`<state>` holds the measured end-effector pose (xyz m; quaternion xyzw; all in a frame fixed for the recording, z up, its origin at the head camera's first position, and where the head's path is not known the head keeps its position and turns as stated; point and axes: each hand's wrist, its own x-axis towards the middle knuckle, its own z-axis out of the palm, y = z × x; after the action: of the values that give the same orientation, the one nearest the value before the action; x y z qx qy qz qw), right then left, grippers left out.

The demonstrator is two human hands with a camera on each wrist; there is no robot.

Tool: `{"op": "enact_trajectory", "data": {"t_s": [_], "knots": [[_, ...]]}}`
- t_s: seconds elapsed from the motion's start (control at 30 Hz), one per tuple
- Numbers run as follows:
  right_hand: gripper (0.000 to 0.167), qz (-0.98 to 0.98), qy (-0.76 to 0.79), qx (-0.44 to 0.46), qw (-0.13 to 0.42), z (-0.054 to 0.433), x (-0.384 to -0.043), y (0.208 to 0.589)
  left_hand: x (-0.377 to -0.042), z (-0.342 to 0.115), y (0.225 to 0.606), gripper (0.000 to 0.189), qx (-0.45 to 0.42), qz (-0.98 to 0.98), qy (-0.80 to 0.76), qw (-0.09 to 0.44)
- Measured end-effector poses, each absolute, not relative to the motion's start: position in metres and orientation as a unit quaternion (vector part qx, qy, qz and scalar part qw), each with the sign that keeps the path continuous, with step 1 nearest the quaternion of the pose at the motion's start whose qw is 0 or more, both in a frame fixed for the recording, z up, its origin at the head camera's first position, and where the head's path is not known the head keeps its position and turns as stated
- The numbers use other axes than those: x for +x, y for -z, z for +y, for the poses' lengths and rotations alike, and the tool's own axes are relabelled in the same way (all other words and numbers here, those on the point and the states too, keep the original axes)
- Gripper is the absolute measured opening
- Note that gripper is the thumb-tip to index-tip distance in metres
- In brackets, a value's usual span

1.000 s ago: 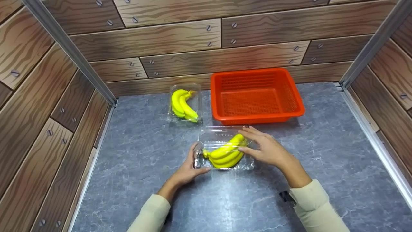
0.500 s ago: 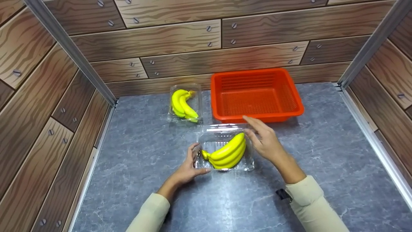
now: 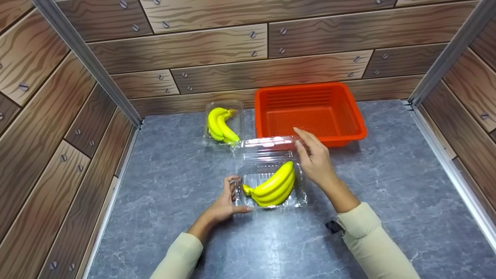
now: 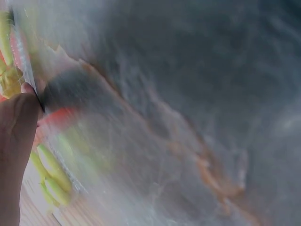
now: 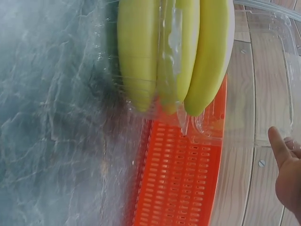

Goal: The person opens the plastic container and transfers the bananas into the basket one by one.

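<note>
By the far edge of the grey worktop [image 3: 166,174], left of its middle, I see the far box [image 3: 237,120], clear plastic, holding a yellow bunch [image 3: 215,126]. Nearer to me, the left hand [image 3: 224,202] grips the left end of the near box [image 3: 254,178], thumb along its near side, other fingers at its left end. My left wrist feed is mostly blurred.

That box sits about midway across the worktop, well in from the near edge; its bananas [image 3: 273,190] lie inside, stem toward the left hand. The clear lid [image 3: 267,143] stands raised along the far side, in front of the basket's near rim from my head view. The red basket [image 3: 348,138] is against the far edge, right of the middle. At the lid's right end I have the right hand [image 3: 318,162], fingers nearly straight, thumb apart from them, touching the plastic.
</note>
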<state>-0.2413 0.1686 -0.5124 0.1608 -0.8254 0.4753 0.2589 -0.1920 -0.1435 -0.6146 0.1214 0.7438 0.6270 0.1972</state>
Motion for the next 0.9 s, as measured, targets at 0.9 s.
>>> {"op": "enact_trajectory", "data": {"t_s": [0.9], "knots": [[0.064,-0.826,-0.505,0.102,0.227,0.157,-0.253,0.511,-0.19,-0.143,0.615,0.112,0.126,0.728,-0.645,0.194]]}}
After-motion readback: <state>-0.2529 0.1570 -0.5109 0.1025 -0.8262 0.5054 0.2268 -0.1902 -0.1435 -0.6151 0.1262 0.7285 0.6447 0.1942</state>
